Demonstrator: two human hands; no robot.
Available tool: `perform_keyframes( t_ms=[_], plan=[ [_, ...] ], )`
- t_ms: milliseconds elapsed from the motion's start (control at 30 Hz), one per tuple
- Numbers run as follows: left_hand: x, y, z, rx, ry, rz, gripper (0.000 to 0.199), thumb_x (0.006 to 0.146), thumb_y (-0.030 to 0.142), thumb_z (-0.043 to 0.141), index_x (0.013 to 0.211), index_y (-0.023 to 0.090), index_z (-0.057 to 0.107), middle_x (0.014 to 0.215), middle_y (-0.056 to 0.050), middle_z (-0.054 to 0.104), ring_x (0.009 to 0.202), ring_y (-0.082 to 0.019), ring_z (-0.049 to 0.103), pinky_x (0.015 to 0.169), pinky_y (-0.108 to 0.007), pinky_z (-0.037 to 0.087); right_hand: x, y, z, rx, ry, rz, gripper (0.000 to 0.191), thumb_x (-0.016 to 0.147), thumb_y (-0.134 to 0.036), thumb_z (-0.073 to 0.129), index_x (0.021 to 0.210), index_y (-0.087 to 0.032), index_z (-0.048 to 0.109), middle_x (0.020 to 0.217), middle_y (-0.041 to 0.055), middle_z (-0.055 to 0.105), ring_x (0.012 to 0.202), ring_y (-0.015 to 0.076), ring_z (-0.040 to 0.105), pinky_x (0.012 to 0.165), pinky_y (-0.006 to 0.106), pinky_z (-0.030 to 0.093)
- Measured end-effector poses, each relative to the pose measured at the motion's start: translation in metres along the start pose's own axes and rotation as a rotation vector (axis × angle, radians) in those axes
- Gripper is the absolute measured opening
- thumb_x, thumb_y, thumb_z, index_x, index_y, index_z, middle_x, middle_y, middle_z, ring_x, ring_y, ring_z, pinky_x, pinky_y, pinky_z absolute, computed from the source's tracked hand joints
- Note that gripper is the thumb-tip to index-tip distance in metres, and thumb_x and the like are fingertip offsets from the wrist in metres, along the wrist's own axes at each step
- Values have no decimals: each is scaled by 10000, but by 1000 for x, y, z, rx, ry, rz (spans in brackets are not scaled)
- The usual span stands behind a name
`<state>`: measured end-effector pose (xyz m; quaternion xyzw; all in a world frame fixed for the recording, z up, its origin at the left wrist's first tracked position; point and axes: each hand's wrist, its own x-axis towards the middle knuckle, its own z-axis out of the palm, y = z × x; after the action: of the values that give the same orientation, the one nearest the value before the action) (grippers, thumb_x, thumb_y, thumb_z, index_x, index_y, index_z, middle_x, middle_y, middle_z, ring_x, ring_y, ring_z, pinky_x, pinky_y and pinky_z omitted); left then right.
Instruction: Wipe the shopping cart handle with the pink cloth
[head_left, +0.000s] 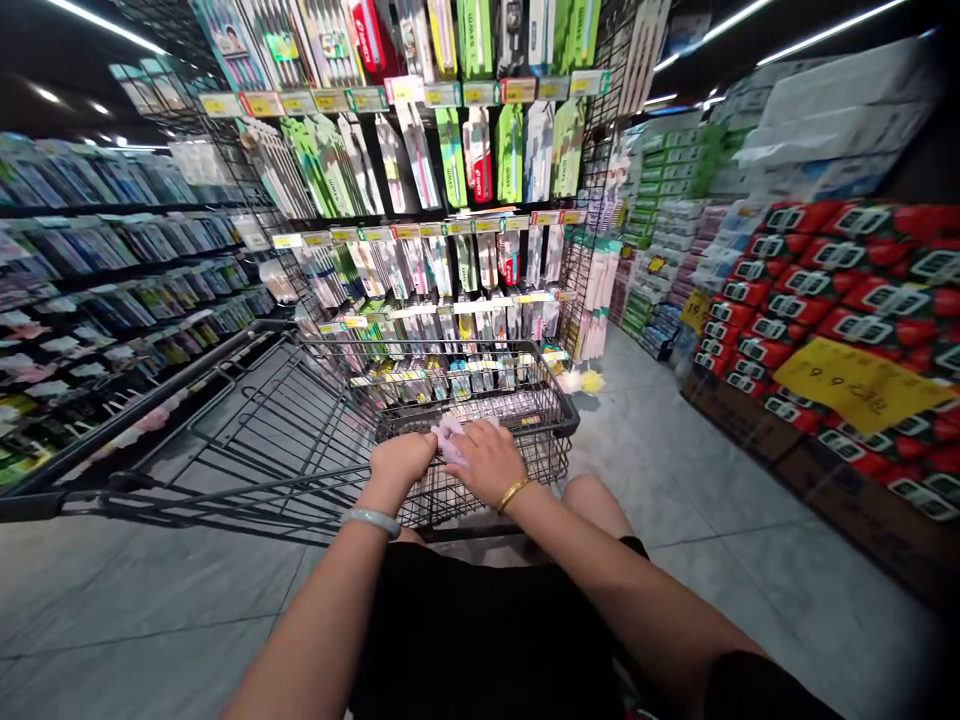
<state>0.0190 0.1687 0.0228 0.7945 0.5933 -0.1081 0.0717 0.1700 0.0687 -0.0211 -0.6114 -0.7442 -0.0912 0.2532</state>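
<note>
A black wire shopping cart (559, 400) stands directly in front of me. My left hand (403, 460) is closed at its near rim, knuckles up, with a pale bangle on the wrist. Close beside it, my right hand (491, 462) presses a light purple cloth (452, 438) against the rim, its fingers curled over the cloth. A gold bracelet circles the right wrist. The undersides of both hands are hidden, and the left thumb reaches the cloth's edge.
Ahead rises a wire rack (405, 215) hung with packaged toothbrushes. A larger wire cart frame (247, 420) extends to the left, before shelves (112, 270) of packets. Red packs (847, 270) with a yellow price sign (862, 385) are stacked on the right, beyond grey floor tiles (652, 460).
</note>
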Motion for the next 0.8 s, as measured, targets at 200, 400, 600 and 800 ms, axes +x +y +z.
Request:
perform_keyframes(
  t_ms=[200,400,600,800],
  plan=[
    [1,11,-2,-90,-42,-64,580,896,378,277,534,220,702,717,-110,749,824,-278,703,728,-354,478,-18,52,-20,-46,72,336,357,996,-417,406,1080,-217,689,1157,87,663,1169,243,472,994,398,293],
    [0,16,-2,-121,-46,-103,585,892,422,271,553,210,698,701,-114,740,810,-291,697,745,-371,467,7,16,-8,-50,12,216,473,1011,-485,313,988,-222,707,1050,85,692,1053,228,522,938,412,306],
    [-1,21,-4,-127,-37,-84,571,890,416,278,556,213,694,722,-118,743,830,-302,694,750,-383,471,26,54,-29,-101,-220,343,580,1014,-477,254,975,-175,747,1007,134,731,986,234,627,830,355,396],
    [1,32,-2,-102,-50,-63,598,906,436,281,535,211,692,692,-134,736,805,-303,701,754,-392,481,59,6,-10,-68,-250,295,509,990,-442,342,913,-174,768,943,127,755,925,233,664,837,369,419]
  ],
)
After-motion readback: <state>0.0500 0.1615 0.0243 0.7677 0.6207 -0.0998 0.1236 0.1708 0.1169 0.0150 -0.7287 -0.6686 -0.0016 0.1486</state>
